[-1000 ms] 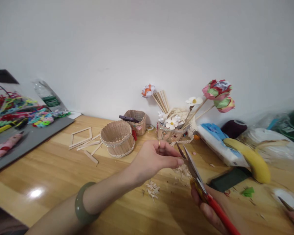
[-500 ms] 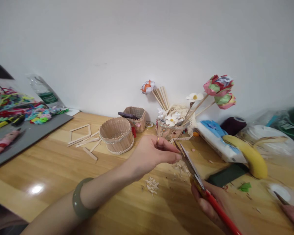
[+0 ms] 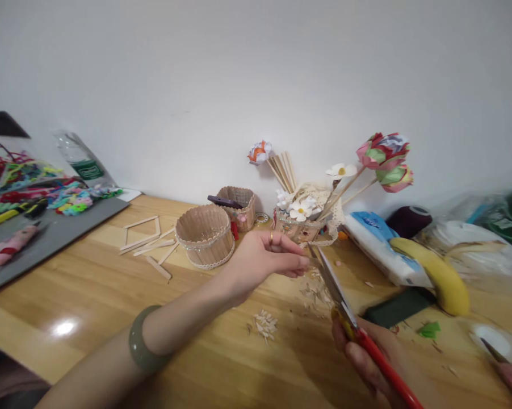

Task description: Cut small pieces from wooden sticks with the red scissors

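My right hand (image 3: 366,352) grips a pair of scissors (image 3: 339,295) with red handles, blades slightly parted and pointing up and away to the left. Close by the blade tips, my left hand (image 3: 268,258) holds its thumb and fingers pinched together; what sits between them is too small to make out. Below the blades lies a scatter of small pale wood chips (image 3: 318,292) on the table. A second little pile of chips (image 3: 265,325) lies nearer to me, under my left wrist.
Behind my hands stand a round stick basket (image 3: 205,238), a smaller basket (image 3: 245,210) with a phone on it, and a decorated holder (image 3: 296,230) with paper flowers. Rightward are a tissue pack (image 3: 384,250), a banana (image 3: 447,284) and a dark green block (image 3: 398,307). Craft sticks (image 3: 139,244) lie left.
My left fingertips have drawn slightly left, away from the scissor blades. The scissors stay in my right hand at nearly the same spot. The whole view has shifted a little.
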`<state>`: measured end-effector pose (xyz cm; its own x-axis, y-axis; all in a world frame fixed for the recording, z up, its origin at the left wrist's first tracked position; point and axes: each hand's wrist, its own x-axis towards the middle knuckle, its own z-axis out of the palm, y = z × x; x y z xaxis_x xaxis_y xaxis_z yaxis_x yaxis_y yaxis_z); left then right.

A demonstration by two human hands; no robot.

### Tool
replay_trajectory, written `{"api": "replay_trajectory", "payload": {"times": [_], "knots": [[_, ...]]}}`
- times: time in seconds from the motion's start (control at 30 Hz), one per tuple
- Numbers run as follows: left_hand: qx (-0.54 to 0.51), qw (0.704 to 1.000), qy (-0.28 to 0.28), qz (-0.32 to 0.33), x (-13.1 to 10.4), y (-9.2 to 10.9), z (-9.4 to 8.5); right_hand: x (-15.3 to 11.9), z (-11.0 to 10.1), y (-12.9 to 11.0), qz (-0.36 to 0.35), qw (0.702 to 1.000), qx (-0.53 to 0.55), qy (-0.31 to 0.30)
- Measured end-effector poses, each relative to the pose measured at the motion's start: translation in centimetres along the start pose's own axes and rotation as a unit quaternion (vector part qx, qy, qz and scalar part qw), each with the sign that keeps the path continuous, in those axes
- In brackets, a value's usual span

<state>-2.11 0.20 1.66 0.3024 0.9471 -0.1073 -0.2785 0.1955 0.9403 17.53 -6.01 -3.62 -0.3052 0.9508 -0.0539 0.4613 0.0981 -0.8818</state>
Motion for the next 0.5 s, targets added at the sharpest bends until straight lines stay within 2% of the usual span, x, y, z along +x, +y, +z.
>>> {"api": "replay_trajectory", "payload": {"times": [0.23,0.4,0.5], "knots": [[-0.055,0.998,0.020,-0.037,-0.2,-0.2,0.5,0.3,-1.0,-0.4,0.012,1.000,0.007,0.005],[-0.045,0.998,0.005,-0.054,-0.6,-0.4,1.1,0.4,-2.2,-2.2,0.032,0.995,0.045,-0.083],[-0.031,0.998,-0.002,-0.054,-0.7,-0.5,1.2,0.4,-2.6,-2.8,0.031,0.996,0.034,-0.081]]}}
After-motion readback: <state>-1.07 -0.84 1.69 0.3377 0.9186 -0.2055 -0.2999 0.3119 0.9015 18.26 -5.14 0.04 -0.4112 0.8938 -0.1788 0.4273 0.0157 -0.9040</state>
